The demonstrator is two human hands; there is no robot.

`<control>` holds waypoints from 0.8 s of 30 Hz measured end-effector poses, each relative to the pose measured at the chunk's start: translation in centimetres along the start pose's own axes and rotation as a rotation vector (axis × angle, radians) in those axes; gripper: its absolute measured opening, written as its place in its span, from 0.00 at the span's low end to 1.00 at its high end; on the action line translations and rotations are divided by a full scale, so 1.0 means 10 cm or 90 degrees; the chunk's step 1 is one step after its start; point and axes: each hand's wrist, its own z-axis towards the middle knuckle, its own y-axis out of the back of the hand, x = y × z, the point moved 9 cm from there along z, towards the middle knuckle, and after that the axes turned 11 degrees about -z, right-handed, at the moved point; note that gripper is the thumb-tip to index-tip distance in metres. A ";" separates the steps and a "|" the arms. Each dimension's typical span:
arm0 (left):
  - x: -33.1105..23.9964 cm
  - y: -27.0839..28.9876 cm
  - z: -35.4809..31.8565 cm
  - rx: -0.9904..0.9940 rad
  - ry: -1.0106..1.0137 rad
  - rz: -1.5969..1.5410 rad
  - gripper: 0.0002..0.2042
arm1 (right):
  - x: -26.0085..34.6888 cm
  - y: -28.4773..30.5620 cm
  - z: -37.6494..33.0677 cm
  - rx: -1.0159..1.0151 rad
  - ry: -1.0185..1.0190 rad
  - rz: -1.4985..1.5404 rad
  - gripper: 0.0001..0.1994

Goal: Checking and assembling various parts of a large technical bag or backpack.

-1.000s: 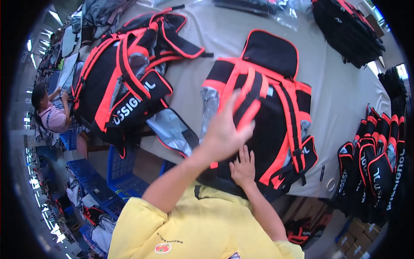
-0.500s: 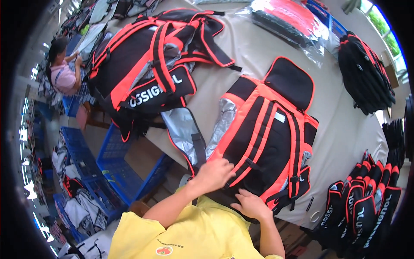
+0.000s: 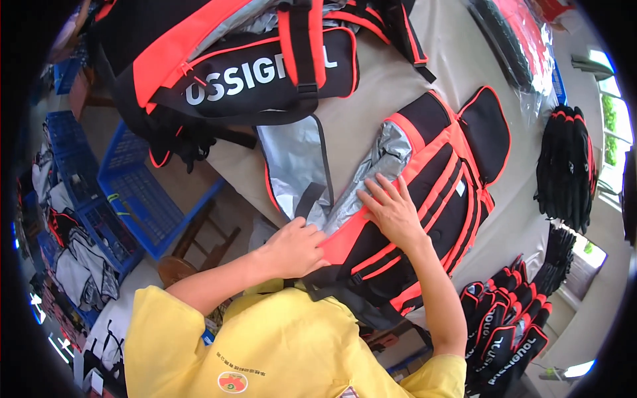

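A black backpack (image 3: 371,247) with bright orange trim and straps lies on the table, its straps facing up. Along its left side a crumpled silver lining (image 3: 388,156) shows, and a silver-lined flap (image 3: 292,156) with black edging hangs open beside it. My left hand (image 3: 292,249) is closed with curled fingers at the lower left edge of the backpack, where the flap joins. My right hand (image 3: 397,213) rests with fingers spread on the orange panel, its fingertips on the edge of the silver lining.
Another black and orange backpack (image 3: 239,73) lies at the far left of the table (image 3: 514,179). Plastic-wrapped goods (image 3: 521,46) are at the back right. Stacked black pieces (image 3: 567,169) and black-orange pouches (image 3: 507,318) stand right. Blue crates (image 3: 149,199) are on the left.
My right hand has moved from the backpack's lower end up to its silver side. My left hand has shifted to the lower left edge. The view has shifted, bringing the other backpack closer.
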 end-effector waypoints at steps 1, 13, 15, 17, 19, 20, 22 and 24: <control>0.02 -0.03 -0.06 -0.006 0.000 -0.015 0.15 | -0.03 -0.10 0.06 0.055 0.023 -0.025 0.23; 0.38 0.07 -0.36 -0.250 0.142 -0.197 0.12 | 0.10 0.74 -0.17 0.033 0.058 -0.061 0.23; 0.40 0.05 -0.35 -0.234 0.161 -0.190 0.11 | 0.14 0.77 -0.25 0.043 0.042 -0.063 0.22; 0.42 0.02 -0.32 -0.220 0.184 -0.181 0.10 | 0.12 0.79 -0.31 0.037 0.006 -0.055 0.21; 0.56 -0.04 -0.23 -0.191 0.267 -0.191 0.08 | 0.11 0.72 -0.32 0.000 -0.015 -0.036 0.21; 0.56 -0.01 -0.13 -0.186 0.268 -0.184 0.08 | 0.06 0.68 -0.32 -0.033 -0.043 -0.021 0.20; 0.64 0.00 0.06 -0.130 0.353 -0.148 0.10 | 0.02 0.54 -0.32 -0.034 -0.084 0.009 0.21; 0.69 -0.17 0.24 -0.127 0.311 -0.101 0.12 | 0.02 0.48 -0.39 -0.064 -0.130 0.010 0.22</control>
